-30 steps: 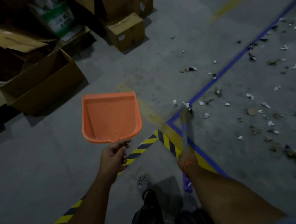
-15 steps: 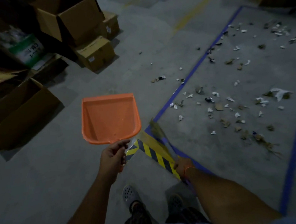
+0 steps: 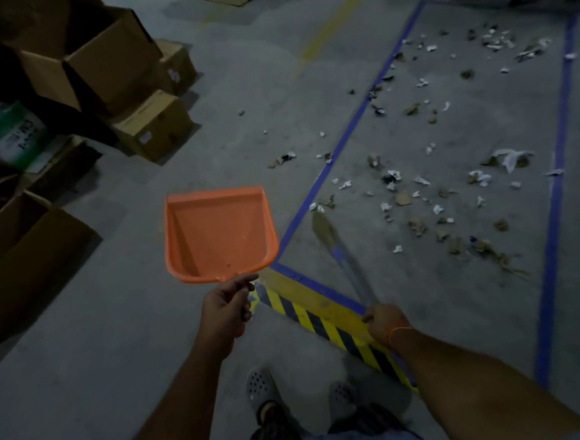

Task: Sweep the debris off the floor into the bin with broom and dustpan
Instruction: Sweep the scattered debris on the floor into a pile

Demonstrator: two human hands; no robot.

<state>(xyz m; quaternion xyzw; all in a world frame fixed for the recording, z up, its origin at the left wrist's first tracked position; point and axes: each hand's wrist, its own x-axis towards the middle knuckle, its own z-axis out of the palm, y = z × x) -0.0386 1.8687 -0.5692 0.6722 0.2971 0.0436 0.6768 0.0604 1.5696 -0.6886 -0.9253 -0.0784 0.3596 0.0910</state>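
Observation:
My left hand [image 3: 224, 308] grips the handle of an orange dustpan [image 3: 217, 235], held level above the grey floor with its mouth facing away from me. My right hand [image 3: 385, 321] holds the handle of a small broom [image 3: 339, 250]; its blurred bristle head points forward and left, close to the blue tape line. Debris [image 3: 413, 190] of white paper scraps, cardboard bits and dry leaves lies scattered over the floor inside the blue-taped rectangle, with a few pieces left of the line. No bin shows in view.
Open and closed cardboard boxes [image 3: 109, 64] are stacked along the left, one large open box [image 3: 19, 252] nearest me. A yellow-and-black hazard strip [image 3: 326, 323] crosses the floor at my feet. Blue tape [image 3: 555, 201] borders the debris area.
The view has moved forward and to the right, bringing more of the taped area and debris into sight. The broom head swung left and forward. The dustpan stays held the same way.

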